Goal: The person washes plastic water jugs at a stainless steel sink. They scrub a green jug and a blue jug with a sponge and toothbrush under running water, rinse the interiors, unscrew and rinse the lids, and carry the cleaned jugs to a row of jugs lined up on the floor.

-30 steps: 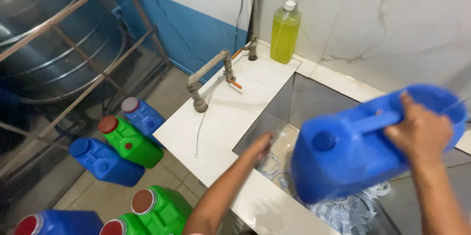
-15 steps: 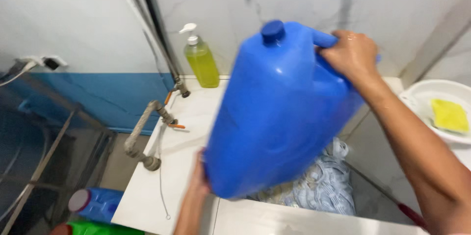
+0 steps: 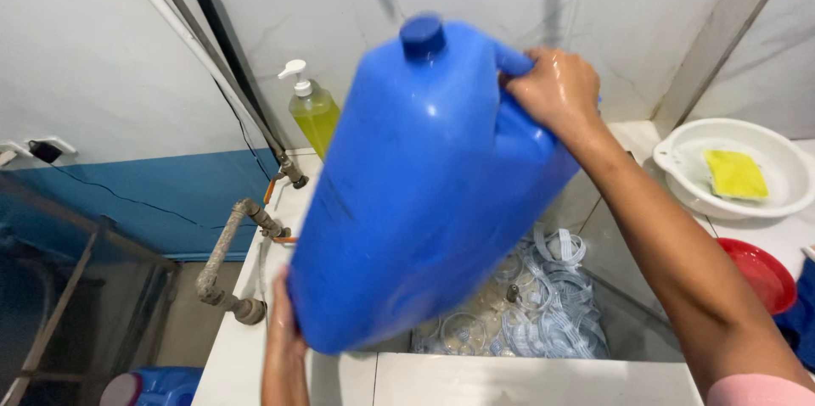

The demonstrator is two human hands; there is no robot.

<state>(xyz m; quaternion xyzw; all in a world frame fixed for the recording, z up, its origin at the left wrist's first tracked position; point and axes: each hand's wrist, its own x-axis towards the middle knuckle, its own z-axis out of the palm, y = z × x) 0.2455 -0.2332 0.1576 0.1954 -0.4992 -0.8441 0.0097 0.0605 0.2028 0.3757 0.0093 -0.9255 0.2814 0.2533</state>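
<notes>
A large blue plastic jerrycan (image 3: 424, 194) with a blue screw cap fills the middle of the view, held tilted above a tiled sink basin (image 3: 526, 372). My right hand (image 3: 556, 88) grips its handle near the top. My left hand (image 3: 283, 330) presses against its lower left corner from beneath. Inside the basin lies a heap of clear and pale blue plastic rings (image 3: 535, 296), partly hidden behind the jerrycan.
A pump bottle of yellow-green liquid (image 3: 312, 109) stands by the wall. A pipe tap (image 3: 233, 266) juts out at left. At right sit a white basin (image 3: 739, 168) with a yellow sponge (image 3: 735, 173) and a red bowl (image 3: 760, 270). Another blue jerrycan (image 3: 157, 385) lies below left.
The jerrycan has swung from lying sideways at the right to nearly upright in the centre. My left hand moved to its base. My view turned from the floor containers toward the wall.
</notes>
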